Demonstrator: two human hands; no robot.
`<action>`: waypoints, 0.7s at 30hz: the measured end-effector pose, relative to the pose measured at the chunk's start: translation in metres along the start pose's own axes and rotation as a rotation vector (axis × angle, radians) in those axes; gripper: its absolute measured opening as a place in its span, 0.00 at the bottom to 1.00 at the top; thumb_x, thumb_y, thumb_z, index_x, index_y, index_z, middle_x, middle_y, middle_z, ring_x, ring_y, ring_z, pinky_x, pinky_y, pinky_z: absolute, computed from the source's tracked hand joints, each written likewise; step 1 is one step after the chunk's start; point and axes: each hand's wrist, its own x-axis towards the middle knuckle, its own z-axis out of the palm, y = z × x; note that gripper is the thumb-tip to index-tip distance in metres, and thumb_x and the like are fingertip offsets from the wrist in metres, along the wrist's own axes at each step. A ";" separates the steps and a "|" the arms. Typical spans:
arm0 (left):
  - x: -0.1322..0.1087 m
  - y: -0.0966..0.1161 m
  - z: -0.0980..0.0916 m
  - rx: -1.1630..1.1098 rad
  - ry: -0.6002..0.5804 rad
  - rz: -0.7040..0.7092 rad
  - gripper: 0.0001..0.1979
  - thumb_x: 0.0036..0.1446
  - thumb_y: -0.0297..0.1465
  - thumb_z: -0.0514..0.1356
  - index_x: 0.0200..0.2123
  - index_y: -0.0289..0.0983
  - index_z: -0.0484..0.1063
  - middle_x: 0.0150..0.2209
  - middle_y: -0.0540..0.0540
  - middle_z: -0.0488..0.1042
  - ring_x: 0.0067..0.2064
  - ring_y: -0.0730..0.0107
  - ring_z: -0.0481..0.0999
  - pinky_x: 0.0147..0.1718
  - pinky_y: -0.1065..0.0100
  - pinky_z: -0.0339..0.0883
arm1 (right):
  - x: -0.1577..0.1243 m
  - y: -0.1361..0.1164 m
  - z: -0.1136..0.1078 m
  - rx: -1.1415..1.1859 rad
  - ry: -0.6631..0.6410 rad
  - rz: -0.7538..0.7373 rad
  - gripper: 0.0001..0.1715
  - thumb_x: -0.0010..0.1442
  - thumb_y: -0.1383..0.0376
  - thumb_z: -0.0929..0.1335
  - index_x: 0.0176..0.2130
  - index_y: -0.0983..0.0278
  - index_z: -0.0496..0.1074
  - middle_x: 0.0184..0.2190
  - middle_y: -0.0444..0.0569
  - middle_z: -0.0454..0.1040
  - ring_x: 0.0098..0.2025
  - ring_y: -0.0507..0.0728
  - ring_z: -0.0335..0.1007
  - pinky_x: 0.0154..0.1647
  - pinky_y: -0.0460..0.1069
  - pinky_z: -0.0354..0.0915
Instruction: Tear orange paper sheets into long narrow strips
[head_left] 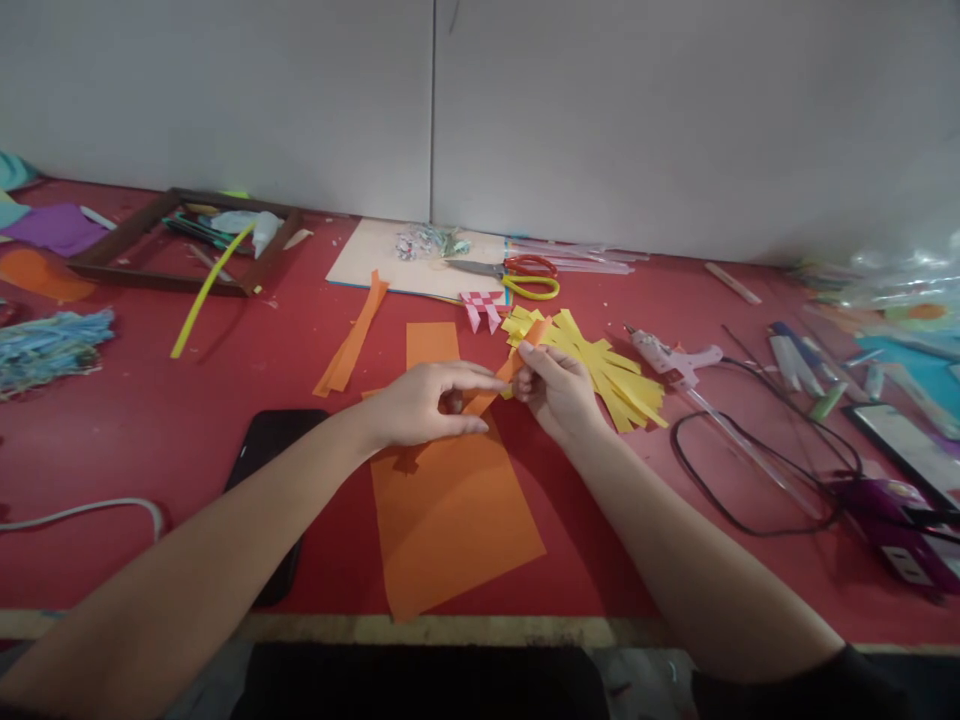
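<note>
An orange sheet (pixel 457 520) lies at lower center; mid-frame, the left hand (pixel 424 402) curves, grip unclear, around a narrow strip (pixel 484 400) the right hand (pixel 559 390) pinches, its long axis slanting from lower left to upper right.

narrow orange paper strip (pixel 482 401), pinched in my right hand (pixel 556 388), my left hand (pixel 421 402) at lower part, slanting up rightward, partly covered by my grip, upper end poking out
</note>
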 end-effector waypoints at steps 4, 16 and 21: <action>-0.001 0.000 0.000 0.010 -0.015 0.003 0.27 0.54 0.35 0.67 0.58 0.41 0.73 0.57 0.40 0.72 0.29 0.78 0.63 0.31 0.71 0.65 | 0.004 -0.002 -0.003 0.026 0.042 -0.045 0.26 0.41 0.52 0.81 0.20 0.62 0.67 0.14 0.38 0.65 0.16 0.46 0.59 0.16 0.43 0.60; 0.005 -0.005 0.006 -0.031 0.157 0.030 0.10 0.57 0.35 0.65 0.40 0.38 0.82 0.41 0.43 0.83 0.41 0.64 0.80 0.44 0.65 0.73 | -0.001 0.001 0.001 -0.048 -0.017 -0.080 0.26 0.46 0.51 0.79 0.21 0.61 0.64 0.14 0.37 0.65 0.16 0.46 0.59 0.16 0.43 0.60; 0.006 -0.006 0.009 0.035 0.151 0.063 0.14 0.58 0.32 0.63 0.48 0.39 0.80 0.42 0.43 0.81 0.36 0.70 0.77 0.35 0.69 0.71 | -0.001 0.002 0.003 -0.020 -0.022 -0.061 0.26 0.46 0.52 0.79 0.20 0.61 0.64 0.14 0.38 0.65 0.16 0.47 0.59 0.17 0.44 0.59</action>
